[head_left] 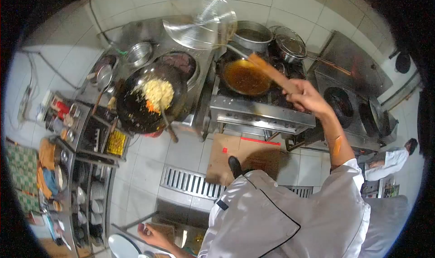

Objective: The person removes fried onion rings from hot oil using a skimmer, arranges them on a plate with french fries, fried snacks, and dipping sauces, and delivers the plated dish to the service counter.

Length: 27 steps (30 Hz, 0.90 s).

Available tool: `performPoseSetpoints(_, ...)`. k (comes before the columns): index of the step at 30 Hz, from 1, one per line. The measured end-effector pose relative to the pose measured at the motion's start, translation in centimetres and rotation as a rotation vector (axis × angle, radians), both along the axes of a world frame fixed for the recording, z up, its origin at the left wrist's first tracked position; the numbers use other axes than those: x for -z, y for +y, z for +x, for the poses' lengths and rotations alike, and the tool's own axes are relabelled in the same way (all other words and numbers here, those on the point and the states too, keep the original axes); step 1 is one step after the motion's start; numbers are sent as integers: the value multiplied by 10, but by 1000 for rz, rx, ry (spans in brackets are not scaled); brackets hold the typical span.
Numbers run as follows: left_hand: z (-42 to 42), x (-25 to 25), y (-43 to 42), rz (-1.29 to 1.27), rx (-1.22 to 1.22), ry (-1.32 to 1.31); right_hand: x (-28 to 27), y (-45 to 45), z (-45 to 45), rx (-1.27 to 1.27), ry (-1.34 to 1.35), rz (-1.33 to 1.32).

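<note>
My right hand (308, 97) is wrapped round the wooden handle of a large wire skimmer (199, 29). The skimmer's round head is raised above the back of the stove and smeared by motion. Below its handle sits a wok of brown oil (247, 78) on the burner. My left hand (154, 236) is low at my side, beside a white plate (123, 246); its fingers are loosely bent and apart, with nothing seen in them. To the left, a black wok (129, 106) holds pale yellow food (157, 93), orange bits and a ladle (168, 125).
Behind the oil stand a metal pot (252, 35) and a lidded pot (290, 45). A pan of dark reddish pieces (179, 63) sits behind the black wok. Shelves with stacked bowls (97, 199) line the left. A person in white (392, 163) is at the far right.
</note>
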<state>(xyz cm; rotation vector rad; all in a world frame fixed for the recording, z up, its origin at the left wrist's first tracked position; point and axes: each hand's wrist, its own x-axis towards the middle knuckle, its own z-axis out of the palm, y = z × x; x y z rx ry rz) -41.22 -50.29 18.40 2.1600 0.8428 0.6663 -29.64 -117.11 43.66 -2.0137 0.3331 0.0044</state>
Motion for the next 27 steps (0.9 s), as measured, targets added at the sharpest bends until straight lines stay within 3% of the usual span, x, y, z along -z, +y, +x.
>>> performPoseSetpoints(2, 20, 33, -12, 0, 1, 5, 12, -66, 12, 76, -175, -458)
performPoseSetpoints(3, 26, 46, -16, 0, -14, 16, 10, -101, 19, 161, -6, -387)
performPoseSetpoints(4, 29, 53, -21, 37, 27, 114, 21, -146, 25, 216, -15, -421)
performPoseSetpoints(5, 23, 105, -4, 102, 41, 5, 38, -191, 31, 268, -21, -454)
performPoseSetpoints(7, 6, 178, 42, 332, 140, 274, 53, -262, 38, 305, -13, -497)
performPoseSetpoints(9, 5, 169, -10, 186, 170, 452, 80, -349, 38, 343, -2, -538)
performPoseSetpoints(11, 14, 165, -57, 57, 200, 600, 114, -446, 30, 291, -70, -336)
performPoseSetpoints(13, 34, 164, -95, -13, 233, 694, 110, -484, 21, 333, -33, -349)
performPoseSetpoints(15, 55, 167, -122, -56, 264, 759, 101, -510, 20, 486, 83, -653)
performPoseSetpoints(17, 76, 167, -140, -85, 296, 807, 90, -532, 22, 572, 142, -687)
performPoseSetpoints(19, 96, 168, -152, -105, 323, 843, 78, -555, 33, 486, 515, -633)
performPoseSetpoints(23, 129, 169, -158, -136, 347, 895, 95, -609, 33, 360, 479, -710)
performPoseSetpoints(25, 143, 171, -154, -157, 348, 906, 111, -636, 35, 512, 509, -1082)
performPoseSetpoints(27, 151, 169, -144, -188, 346, 909, 108, -632, 42, 530, 525, -1191)
